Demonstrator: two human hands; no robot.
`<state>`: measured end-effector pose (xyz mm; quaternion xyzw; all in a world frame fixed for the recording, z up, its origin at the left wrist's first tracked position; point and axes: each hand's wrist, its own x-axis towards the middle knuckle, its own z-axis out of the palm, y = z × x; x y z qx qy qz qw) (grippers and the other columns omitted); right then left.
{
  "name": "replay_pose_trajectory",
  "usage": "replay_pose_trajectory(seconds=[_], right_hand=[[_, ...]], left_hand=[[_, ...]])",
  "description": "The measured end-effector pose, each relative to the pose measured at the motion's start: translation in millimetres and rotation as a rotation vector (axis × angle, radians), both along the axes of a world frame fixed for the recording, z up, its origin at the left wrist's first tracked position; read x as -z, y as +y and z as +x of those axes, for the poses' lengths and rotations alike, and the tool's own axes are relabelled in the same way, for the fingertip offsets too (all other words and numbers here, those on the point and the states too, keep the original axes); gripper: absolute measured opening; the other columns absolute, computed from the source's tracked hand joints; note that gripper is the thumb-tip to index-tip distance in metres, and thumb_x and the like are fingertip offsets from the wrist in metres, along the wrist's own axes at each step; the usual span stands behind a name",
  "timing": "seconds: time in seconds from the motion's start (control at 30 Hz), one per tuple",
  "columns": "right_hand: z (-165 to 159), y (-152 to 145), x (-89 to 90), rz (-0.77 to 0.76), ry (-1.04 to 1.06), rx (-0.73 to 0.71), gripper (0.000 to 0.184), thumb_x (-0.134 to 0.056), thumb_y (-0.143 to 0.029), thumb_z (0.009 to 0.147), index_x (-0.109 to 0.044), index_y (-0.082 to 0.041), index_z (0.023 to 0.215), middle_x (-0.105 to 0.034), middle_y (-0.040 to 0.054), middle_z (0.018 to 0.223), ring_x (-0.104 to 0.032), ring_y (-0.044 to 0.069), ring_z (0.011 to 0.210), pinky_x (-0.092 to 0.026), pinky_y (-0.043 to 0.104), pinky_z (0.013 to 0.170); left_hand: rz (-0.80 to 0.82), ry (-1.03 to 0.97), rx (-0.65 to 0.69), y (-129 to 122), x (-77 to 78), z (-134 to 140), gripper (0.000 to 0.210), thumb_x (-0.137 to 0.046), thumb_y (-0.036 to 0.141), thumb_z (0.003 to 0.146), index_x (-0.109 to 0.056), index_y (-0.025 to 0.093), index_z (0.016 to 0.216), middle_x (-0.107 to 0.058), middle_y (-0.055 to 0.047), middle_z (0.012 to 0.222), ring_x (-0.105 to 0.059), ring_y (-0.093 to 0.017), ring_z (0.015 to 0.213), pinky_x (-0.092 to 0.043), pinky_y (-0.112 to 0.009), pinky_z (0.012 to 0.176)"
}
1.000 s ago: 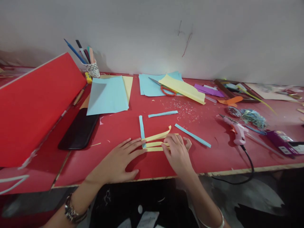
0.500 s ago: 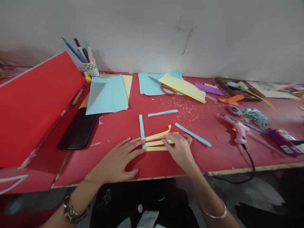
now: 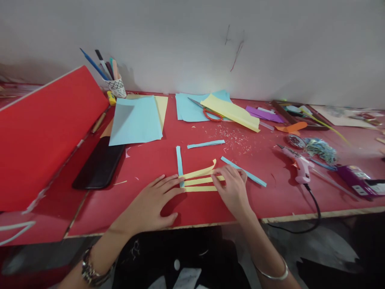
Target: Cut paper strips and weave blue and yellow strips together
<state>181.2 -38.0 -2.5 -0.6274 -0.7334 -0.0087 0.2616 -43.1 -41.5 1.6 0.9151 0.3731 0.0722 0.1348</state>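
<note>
My left hand [image 3: 152, 204] lies flat with its fingers stretched out, the fingertips pressing the lower part of an upright blue paper strip [image 3: 179, 158] where the yellow strips meet it. Several yellow paper strips [image 3: 198, 182] run rightward from that blue strip; the top one [image 3: 200, 171] bends up and curls at its end. Over their right ends is my right hand [image 3: 233, 186], its fingers bent and closed on a yellow strip; the exact grip is partly hidden. A loose blue strip [image 3: 206, 144] lies above, and another blue strip [image 3: 254, 177] slants just right of my right hand.
Blue sheets [image 3: 135, 122] and a black phone [image 3: 98, 166] are at left, beside a red board [image 3: 45, 140]. Red-handled scissors [image 3: 212, 115] rest on paper behind. A pink glue gun [image 3: 300, 166] with its cord, yarn [image 3: 320, 150] and a purple box [image 3: 356, 180] lie right.
My right hand has shifted slightly right along the yellow strips, baring more of them. My left hand stays in place.
</note>
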Motion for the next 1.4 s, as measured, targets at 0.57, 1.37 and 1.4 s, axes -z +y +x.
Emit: replay_pose_trajectory(seconds=[0.57,1.37,1.4], right_hand=[[11.1,-24.5,7.2,-0.111,-0.019,-0.037,0.013,-0.047,-0.031,0.08,-0.057,-0.023,0.076,-0.059,0.0046,0.097,-0.051,0.022,0.096,-0.023,0.043,0.088],[-24.0,3.9,-5.0,-0.206,-0.197,-0.102,0.021,-0.042,-0.021,0.082,-0.058,-0.023,0.096,-0.046,0.0103,0.126,-0.036,0.026,0.119,-0.004,0.062,0.096],[-23.6,3.7,-5.1,-0.21,-0.184,-0.1,0.02,-0.042,-0.021,0.082,-0.058,-0.023,0.095,-0.046,0.0101,0.125,-0.037,0.026,0.118,-0.004,0.063,0.096]], left_hand=[[0.173,-0.117,-0.289,2.4,8.1,31.2,0.012,-0.046,0.02,0.08,-0.054,0.019,0.088,-0.063,-0.005,0.089,-0.058,-0.02,0.082,-0.049,-0.032,0.066],[0.181,-0.233,-0.262,5.9,21.8,30.1,0.033,-0.045,0.019,0.081,-0.044,0.018,0.114,-0.059,-0.008,0.105,-0.055,-0.02,0.096,-0.047,-0.034,0.079],[0.165,-0.248,-0.261,6.0,21.8,29.9,0.033,-0.045,0.018,0.081,-0.044,0.018,0.114,-0.059,-0.008,0.104,-0.055,-0.02,0.096,-0.046,-0.033,0.079]])
